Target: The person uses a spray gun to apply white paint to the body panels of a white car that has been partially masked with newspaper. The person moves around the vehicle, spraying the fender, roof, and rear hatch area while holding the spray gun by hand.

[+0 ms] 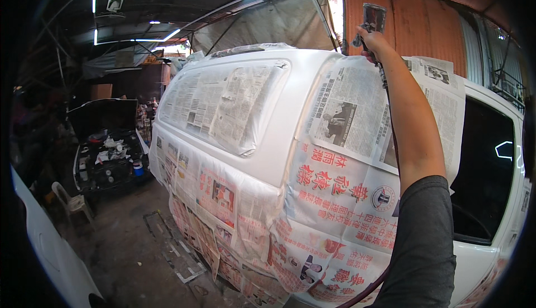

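My right hand (pixel 373 43) is raised high at the upper right, closed around a paint spray gun (pixel 374 17) with a cup on top. A dark hose (pixel 394 135) hangs from the gun along my forearm. Below and left of the hand is a white van (pixel 293 96), its bare upper body panel glossy white. Newspaper sheets (pixel 349 112) mask the side of the van beneath my arm. More newspaper (pixel 223 98) under clear film covers the rear side window. The gun is apart from the van's surface. My left hand does not show.
At the right is a dark side window (pixel 483 168). On the left, a car with its hood up (pixel 106 157) stands beyond a white plastic chair (pixel 72 202). A metal frame (pixel 176 246) lies on the floor. A white vehicle panel (pixel 53 246) borders the lower left.
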Tool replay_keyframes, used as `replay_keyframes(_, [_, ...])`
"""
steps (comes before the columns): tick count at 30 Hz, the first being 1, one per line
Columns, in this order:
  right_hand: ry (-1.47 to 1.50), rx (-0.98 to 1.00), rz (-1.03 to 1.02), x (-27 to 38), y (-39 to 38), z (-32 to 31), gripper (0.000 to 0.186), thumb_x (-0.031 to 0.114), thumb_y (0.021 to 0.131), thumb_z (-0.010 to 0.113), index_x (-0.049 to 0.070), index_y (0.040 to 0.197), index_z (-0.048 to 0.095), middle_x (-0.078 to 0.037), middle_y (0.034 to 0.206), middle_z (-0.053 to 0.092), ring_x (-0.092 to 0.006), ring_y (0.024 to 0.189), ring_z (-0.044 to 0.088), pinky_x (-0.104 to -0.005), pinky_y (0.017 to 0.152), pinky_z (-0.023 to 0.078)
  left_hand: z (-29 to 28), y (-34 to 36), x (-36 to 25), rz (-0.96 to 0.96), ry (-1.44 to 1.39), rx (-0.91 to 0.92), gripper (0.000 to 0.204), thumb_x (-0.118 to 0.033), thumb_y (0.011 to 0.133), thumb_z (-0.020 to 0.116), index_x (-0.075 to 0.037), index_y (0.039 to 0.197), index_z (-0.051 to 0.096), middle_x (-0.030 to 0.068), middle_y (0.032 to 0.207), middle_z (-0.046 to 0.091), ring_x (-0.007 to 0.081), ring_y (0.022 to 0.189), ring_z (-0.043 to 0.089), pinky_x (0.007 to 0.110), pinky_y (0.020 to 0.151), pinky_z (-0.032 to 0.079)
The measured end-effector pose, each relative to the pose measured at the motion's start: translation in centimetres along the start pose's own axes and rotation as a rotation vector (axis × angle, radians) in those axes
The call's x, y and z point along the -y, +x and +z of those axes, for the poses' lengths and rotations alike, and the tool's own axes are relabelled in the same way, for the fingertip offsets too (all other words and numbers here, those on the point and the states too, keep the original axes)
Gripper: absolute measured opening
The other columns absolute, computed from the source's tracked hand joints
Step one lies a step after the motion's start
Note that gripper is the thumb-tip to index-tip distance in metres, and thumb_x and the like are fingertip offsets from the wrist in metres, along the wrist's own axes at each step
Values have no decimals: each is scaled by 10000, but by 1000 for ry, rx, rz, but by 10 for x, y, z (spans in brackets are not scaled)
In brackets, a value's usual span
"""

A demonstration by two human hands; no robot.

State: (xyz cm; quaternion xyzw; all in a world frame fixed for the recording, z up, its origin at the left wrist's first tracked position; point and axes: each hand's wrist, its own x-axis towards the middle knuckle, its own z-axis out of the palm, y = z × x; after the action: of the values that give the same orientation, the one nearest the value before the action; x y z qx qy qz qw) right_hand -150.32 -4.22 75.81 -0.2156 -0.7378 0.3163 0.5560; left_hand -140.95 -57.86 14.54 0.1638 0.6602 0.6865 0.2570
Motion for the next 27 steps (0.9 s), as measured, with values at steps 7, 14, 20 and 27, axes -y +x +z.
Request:
replay_keyframes(7, [-49, -31, -201, -29, 26, 1, 599, 564, 904, 590, 4, 691, 579, -78, 501, 498, -189, 355, 465, -351, 330, 365, 15, 1, -31, 38, 216, -95, 350, -351, 965, 608, -24, 1083, 652, 81, 869, 666, 174, 826, 616, 330, 743, 501])
replay_keyframes(14, [-160, 87, -393, -33, -50, 8, 548, 589, 903, 574, 44, 844, 593, -31, 575, 542, -108, 379, 458, -283, 328, 364, 11, 2, -23, -32, 237, -11, 327, -347, 964, 595, -37, 1039, 666, 98, 779, 662, 200, 751, 638, 347, 691, 511])
replay_keyframes(20, [-278, 276, -403, -49, -170, 16, 598, 630, 879, 584, 38, 941, 639, -31, 667, 590, -112, 422, 495, -281, 369, 403, -12, -11, 0, -3, 439, 93, 247, -202, 947, 560, -48, 1116, 653, 145, 943, 717, 291, 828, 701, 368, 712, 538])
replay_keyframes(27, [-394, 554, -214, -85, -285, 38, 609, 605, 863, 634, 14, 1010, 629, -43, 685, 601, -139, 480, 551, -299, 422, 454, -51, -44, 28, -142, 158, 233, 314, -65, 920, 482, -13, 1207, 597, 146, 998, 689, 219, 843, 696, 327, 739, 544])
